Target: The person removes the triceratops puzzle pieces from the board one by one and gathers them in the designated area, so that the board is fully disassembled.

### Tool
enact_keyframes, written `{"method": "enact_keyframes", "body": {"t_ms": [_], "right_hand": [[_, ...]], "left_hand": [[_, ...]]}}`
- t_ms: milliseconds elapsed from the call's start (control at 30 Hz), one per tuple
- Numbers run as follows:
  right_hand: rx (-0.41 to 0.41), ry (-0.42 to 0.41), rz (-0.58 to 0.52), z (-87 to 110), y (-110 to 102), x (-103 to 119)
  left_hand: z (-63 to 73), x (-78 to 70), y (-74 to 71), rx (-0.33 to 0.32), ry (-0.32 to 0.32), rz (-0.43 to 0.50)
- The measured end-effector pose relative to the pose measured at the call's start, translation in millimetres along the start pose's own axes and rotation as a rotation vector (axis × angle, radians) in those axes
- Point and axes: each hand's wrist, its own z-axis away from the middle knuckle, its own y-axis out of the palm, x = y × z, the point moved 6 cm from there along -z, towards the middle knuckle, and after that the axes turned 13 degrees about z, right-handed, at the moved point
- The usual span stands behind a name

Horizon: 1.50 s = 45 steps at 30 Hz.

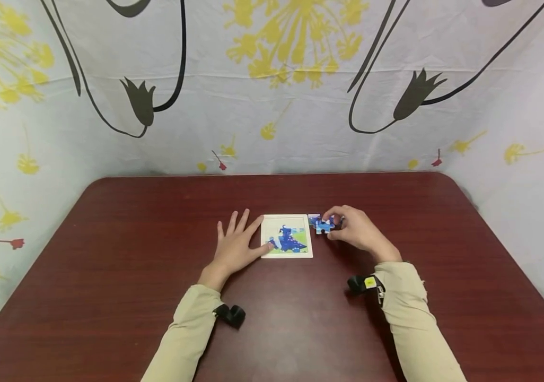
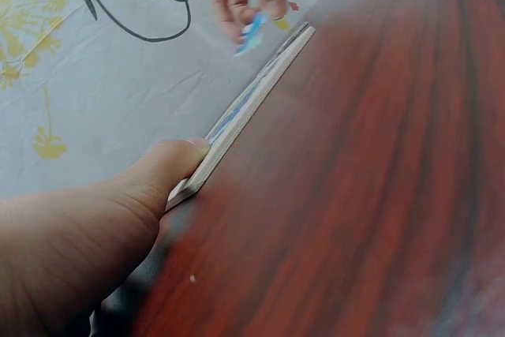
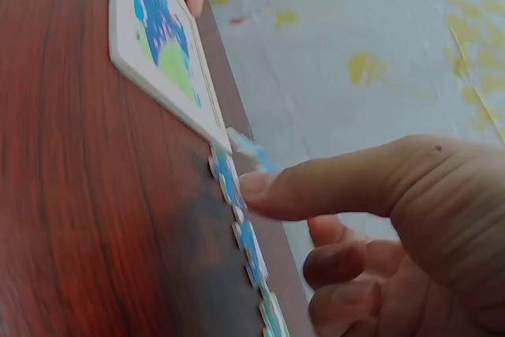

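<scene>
A square jigsaw tray (image 1: 309,245) with a pale rim lies on the table, its lower part filled with a blue and green picture and its upper part bare. My left hand (image 1: 234,246) lies at the tray's left side with fingers spread, the thumb resting on the lower left corner. Just right of the tray, my right hand (image 1: 359,231) pinches a blue jigsaw piece (image 2: 250,35) between thumb and fingers, lifted off the table. Other jigsaw pieces (image 3: 251,250) lie in a row beside the tray, partly hidden in the head view by the right hand.
The dark red wooden table (image 1: 157,228) has rounded far corners. A pale cloth (image 1: 300,143) with flower prints hangs behind it and at both sides. Black straps (image 1: 231,316) sit on both wrists, over beige sleeves.
</scene>
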Motion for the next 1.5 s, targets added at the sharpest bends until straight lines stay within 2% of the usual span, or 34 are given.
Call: {"method": "enact_keyframes", "body": {"t_ms": [100, 267, 567, 767, 1033, 1500], "right_hand": [[0.051, 0.002, -0.023, 2.5, 4, -6], [0.116, -0.011, -0.051, 0.4, 14, 1], [0.15, 0.018, -0.1, -0.4, 20, 3], [0.195, 0.067, -0.174, -0.5, 27, 1], [0.118, 0.02, -0.058, 1.4, 22, 2], [0.074, 0.018, -0.026, 1.3, 21, 6]], "left_hand": [[1.4, 0.6, 0.5, 0.0, 0.005, 0.007], [2.5, -0.4, 0.0, -0.007, 0.012, 0.018], [0.1, -2.4, -3.7, -0.012, 0.012, 0.024], [1.7, -0.5, -2.8, -0.02, 0.008, 0.022], [1.8, -0.9, -0.7, -0.023, 0.018, 0.019], [4.0, -0.8, -2.4, -0.045, 0.039, 0.036]]}}
